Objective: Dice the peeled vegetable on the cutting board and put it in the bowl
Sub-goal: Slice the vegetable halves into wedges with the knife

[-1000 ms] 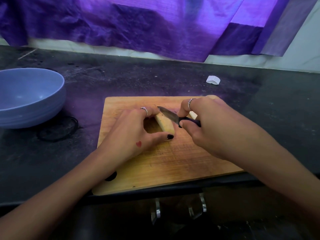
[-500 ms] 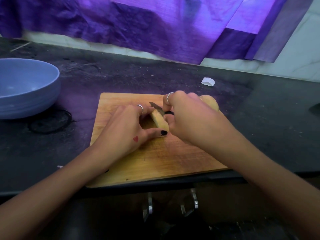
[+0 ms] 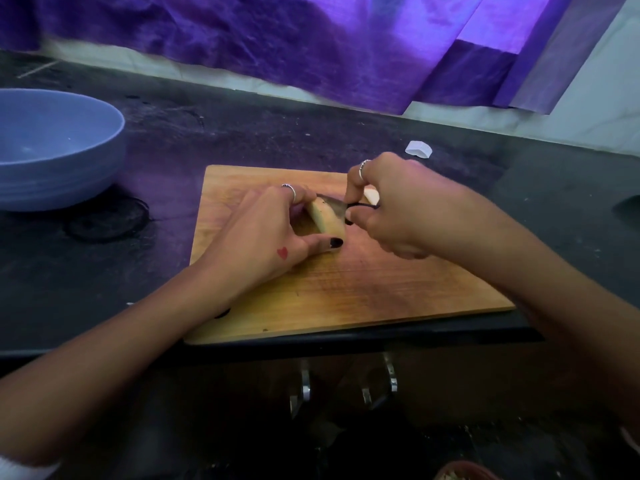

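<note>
A: Two pale pieces are seen on the wooden cutting board [image 3: 346, 292]: the peeled vegetable [image 3: 327, 220] under the knife [image 3: 334, 204], and a far piece [image 3: 372, 195] beyond it.

B: What is changed?

A: The blade is now sunk into the vegetable, where it was held above it a second ago. The handle is gripped by the right hand [image 3: 398, 209]; the vegetable is pinched by the left hand [image 3: 266, 237]. Nothing is seen in the blue bowl [image 3: 69, 168], well left of the board.

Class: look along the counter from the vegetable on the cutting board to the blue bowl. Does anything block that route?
Nothing visible does. Left of the vegetable and cutting board, only bare counter reaches the bowl.
</note>
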